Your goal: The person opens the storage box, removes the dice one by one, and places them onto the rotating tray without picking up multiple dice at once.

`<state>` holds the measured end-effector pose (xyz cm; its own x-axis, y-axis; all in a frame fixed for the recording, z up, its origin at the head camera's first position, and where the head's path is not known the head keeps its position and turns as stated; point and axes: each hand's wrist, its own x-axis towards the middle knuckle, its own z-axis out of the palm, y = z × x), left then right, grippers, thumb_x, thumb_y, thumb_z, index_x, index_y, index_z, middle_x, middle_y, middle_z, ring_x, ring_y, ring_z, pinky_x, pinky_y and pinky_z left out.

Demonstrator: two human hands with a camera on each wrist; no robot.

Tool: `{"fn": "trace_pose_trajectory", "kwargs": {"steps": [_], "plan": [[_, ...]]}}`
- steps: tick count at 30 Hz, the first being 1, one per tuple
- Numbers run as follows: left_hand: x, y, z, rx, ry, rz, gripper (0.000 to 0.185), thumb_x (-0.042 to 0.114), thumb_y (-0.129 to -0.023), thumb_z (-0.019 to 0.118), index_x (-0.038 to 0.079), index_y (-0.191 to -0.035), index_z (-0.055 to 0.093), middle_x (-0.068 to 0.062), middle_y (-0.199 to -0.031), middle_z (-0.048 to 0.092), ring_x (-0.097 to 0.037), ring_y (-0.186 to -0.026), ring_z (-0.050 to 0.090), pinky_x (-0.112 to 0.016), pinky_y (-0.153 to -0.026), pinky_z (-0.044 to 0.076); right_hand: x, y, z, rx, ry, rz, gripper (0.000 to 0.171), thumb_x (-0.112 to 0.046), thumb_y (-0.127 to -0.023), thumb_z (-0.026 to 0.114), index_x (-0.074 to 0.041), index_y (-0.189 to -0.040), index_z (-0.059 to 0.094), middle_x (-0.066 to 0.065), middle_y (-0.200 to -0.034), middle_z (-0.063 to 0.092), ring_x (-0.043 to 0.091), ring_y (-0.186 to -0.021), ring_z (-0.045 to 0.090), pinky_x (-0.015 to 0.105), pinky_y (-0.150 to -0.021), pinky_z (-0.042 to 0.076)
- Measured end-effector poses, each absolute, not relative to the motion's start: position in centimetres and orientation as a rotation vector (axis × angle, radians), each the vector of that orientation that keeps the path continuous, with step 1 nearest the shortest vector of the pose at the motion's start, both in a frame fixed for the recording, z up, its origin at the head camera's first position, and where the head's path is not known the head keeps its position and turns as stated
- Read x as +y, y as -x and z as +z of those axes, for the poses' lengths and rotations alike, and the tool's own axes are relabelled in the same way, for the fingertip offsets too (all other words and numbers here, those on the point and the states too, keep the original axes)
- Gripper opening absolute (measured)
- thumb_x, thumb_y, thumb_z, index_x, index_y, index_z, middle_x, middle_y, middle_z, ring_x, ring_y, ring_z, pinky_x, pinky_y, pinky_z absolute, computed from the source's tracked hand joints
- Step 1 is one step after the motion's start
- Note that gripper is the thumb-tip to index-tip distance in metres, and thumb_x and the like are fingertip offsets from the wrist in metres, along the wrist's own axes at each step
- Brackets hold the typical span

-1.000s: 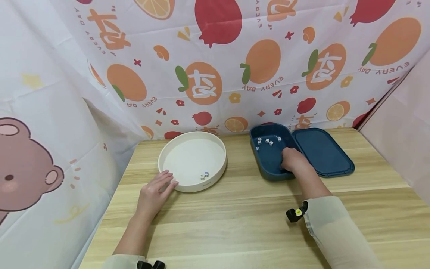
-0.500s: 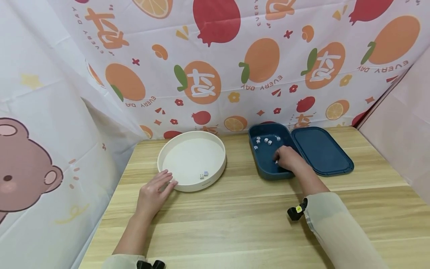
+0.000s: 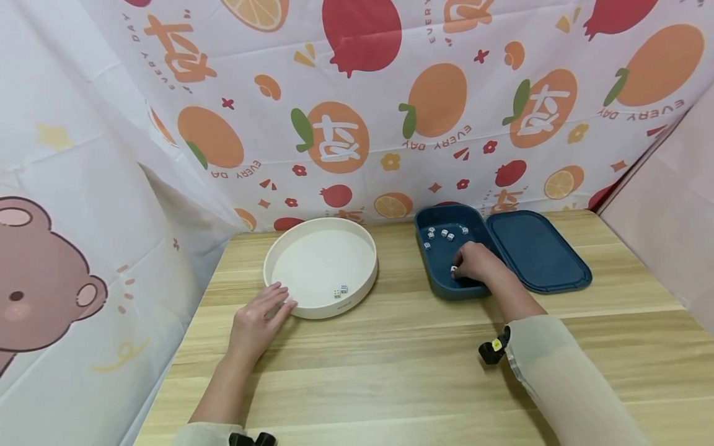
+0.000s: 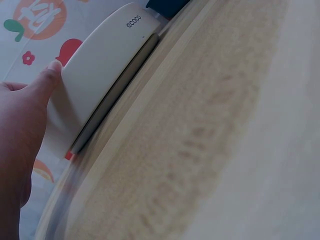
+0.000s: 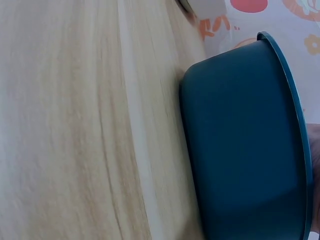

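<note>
Right hand (image 3: 476,261): fingers curl inside the blue box (image 3: 453,293), apparently pinching a die (image 3: 453,269) at their tips — grip firmness cannot be determined. Left hand (image 3: 258,318): fingers lie relaxed on the rim of the white tray (image 3: 318,257). The die is probably light, rigid and smooth — hold it by opposite side faces; uneven pressure may make it slip.

"ecoco" stands on the wall of the round white tray (image 4: 97,60), upper middle of the left wrist view. Across the head view's upper part, the fruit-print cloth (image 3: 385,130) bears upside-down "EVERY DAY" lettering.
</note>
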<state>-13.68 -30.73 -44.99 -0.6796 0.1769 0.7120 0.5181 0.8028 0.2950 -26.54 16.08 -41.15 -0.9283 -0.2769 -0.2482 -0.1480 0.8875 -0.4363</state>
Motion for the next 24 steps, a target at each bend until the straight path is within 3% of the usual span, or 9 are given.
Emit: {"fn": "trace_pose_trajectory", "kwargs": {"steps": [10, 17, 24], "plan": [[-30.6, 13.6, -45.0, -2.273, 0.52, -0.638, 0.03, 0.015, -0.072, 0.086, 0.002, -0.098, 0.077, -0.012, -0.103, 0.076, -0.031, -0.107, 0.07, -0.012, -0.109, 0.04, 15.7, 26.7, -40.8, 2.73, 0.333, -0.563, 0.014, -0.02, -0.082, 0.08, -0.008, -0.089, 0.077, 0.006, -0.094, 0.073, 0.019, -0.083, 0.064, 0.037, -0.076, 0.059], [-30.6, 13.7, -45.1, -2.278, 0.518, -0.636, 0.03, 0.015, -0.073, 0.086, 0.003, -0.098, 0.077, -0.012, -0.104, 0.076, -0.031, -0.108, 0.069, -0.011, -0.109, 0.039, 14.8, 26.9, -40.1, 2.707, 0.375, -0.472, 0.011, -0.015, -0.082, 0.079, -0.007, -0.088, 0.074, 0.007, -0.092, 0.072, 0.02, -0.082, 0.064, 0.037, -0.075, 0.059], [-30.6, 13.7, -45.2, -2.276, 0.513, -0.636, 0.03, 0.015, -0.072, 0.086, 0.002, -0.098, 0.077, -0.012, -0.103, 0.076, -0.032, -0.107, 0.07, -0.012, -0.109, 0.04, 13.6, 27.1, -39.4, 2.674, 0.379, -0.37, 0.01, -0.005, -0.089, 0.064, -0.005, -0.094, 0.073, 0.008, -0.091, 0.069, 0.021, -0.079, 0.061, 0.032, -0.072, 0.056]]}}
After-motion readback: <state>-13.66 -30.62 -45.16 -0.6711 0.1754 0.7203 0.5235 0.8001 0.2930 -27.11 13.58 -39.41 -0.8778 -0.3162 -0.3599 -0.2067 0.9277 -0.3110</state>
